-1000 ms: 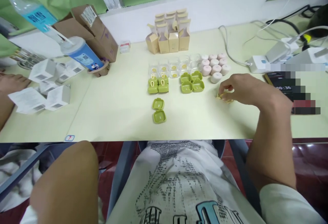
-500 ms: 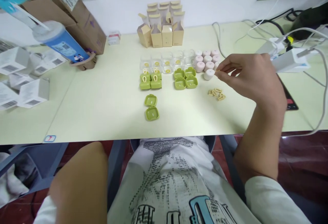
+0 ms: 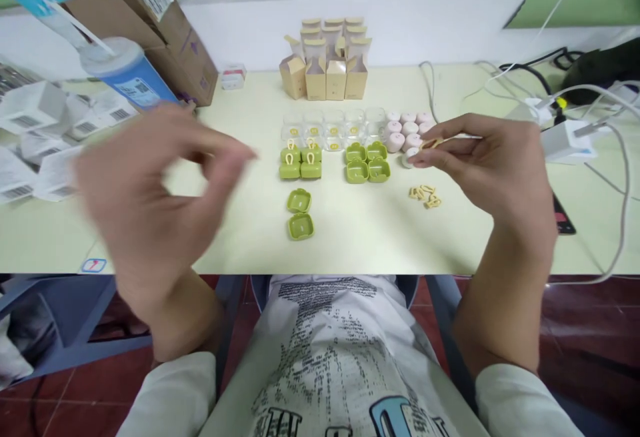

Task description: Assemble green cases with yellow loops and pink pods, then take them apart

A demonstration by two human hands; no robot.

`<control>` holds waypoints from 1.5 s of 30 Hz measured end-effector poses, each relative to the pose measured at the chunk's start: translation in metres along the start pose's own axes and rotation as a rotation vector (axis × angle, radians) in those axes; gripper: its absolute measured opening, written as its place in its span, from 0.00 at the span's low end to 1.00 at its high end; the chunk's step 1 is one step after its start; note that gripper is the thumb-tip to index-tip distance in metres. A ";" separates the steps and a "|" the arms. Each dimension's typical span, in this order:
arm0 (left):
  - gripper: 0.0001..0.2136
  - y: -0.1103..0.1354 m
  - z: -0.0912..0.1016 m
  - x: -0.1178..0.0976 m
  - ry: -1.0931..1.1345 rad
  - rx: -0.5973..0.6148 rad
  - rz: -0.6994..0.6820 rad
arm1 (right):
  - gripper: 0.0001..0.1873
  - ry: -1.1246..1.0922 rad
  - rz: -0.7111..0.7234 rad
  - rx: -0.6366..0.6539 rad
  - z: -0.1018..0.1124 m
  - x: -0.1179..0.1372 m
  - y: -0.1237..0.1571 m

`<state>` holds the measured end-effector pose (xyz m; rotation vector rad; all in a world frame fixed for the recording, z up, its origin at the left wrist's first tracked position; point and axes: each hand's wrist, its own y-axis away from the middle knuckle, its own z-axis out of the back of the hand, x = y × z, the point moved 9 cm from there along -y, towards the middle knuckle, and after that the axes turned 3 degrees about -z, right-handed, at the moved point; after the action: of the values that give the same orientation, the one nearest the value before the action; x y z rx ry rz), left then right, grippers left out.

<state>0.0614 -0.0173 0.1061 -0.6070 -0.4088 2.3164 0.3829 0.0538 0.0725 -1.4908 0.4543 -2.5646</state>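
Note:
Between the thumb and forefinger of my right hand [image 3: 493, 164] is a small yellow loop [image 3: 433, 144], held just above the pale round caps [image 3: 411, 140]. A loose pile of similar yellow loops [image 3: 425, 195] lies below that hand. My left hand [image 3: 160, 204] is over the left side of the table, its fingers smeared by motion, thumb and forefinger tips close together. One opened green case [image 3: 301, 226] lies by itself near the front. Behind it stand several shut green cases [image 3: 310, 170] with yellow loops on top. More opened green cases [image 3: 379, 170] sit to their right.
Clear plastic cups [image 3: 334, 129] with yellow marks stand behind the green cases. Open cardboard boxes [image 3: 315, 82] line the wall. At left are white boxes [image 3: 33, 114], a blue bottle [image 3: 133, 77] and a large carton [image 3: 187, 57]. White cables and a power strip [image 3: 570, 140] lie at right.
My left hand has risen from below the table edge to over the table's left side. My right hand stays near the pale caps, with the yellow loop now plainly visible. The view has shifted slightly.

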 end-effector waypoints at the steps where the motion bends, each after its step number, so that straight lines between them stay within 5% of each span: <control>1: 0.11 -0.004 -0.005 0.001 -0.037 0.040 -0.022 | 0.08 -0.020 0.002 0.021 -0.005 0.002 0.001; 5: 0.07 -0.017 -0.059 0.031 -0.235 0.408 0.112 | 0.14 -0.037 0.045 0.115 -0.022 0.012 0.004; 7: 0.11 -0.020 -0.076 0.046 -0.325 0.494 0.208 | 0.14 -0.043 0.050 0.140 -0.028 0.015 0.005; 12: 0.28 -0.017 -0.102 0.057 -0.351 0.683 0.197 | 0.12 -0.012 0.009 0.218 -0.040 0.014 0.010; 16: 0.19 -0.014 -0.110 0.061 -0.320 0.753 0.189 | 0.08 0.023 0.169 0.250 -0.048 0.025 0.011; 19: 0.14 -0.019 -0.107 0.058 -0.289 0.704 0.187 | 0.06 0.084 0.338 0.222 -0.051 0.039 0.013; 25: 0.20 -0.040 -0.074 0.031 -0.074 0.291 0.048 | 0.06 0.031 0.488 0.214 -0.058 0.062 0.025; 29: 0.20 -0.043 -0.064 0.011 0.119 0.144 -0.110 | 0.06 -0.001 0.553 0.176 -0.065 0.075 0.035; 37: 0.18 -0.046 -0.054 -0.002 0.199 0.065 -0.134 | 0.13 0.263 0.855 0.084 -0.095 0.083 0.058; 45: 0.13 -0.048 -0.055 -0.005 0.212 0.013 -0.209 | 0.13 0.432 1.042 0.031 -0.102 0.088 0.071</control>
<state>0.1202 0.0193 0.0826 -0.7576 -0.3398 2.0319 0.2489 -0.0176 0.0749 -0.4156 0.9218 -1.9462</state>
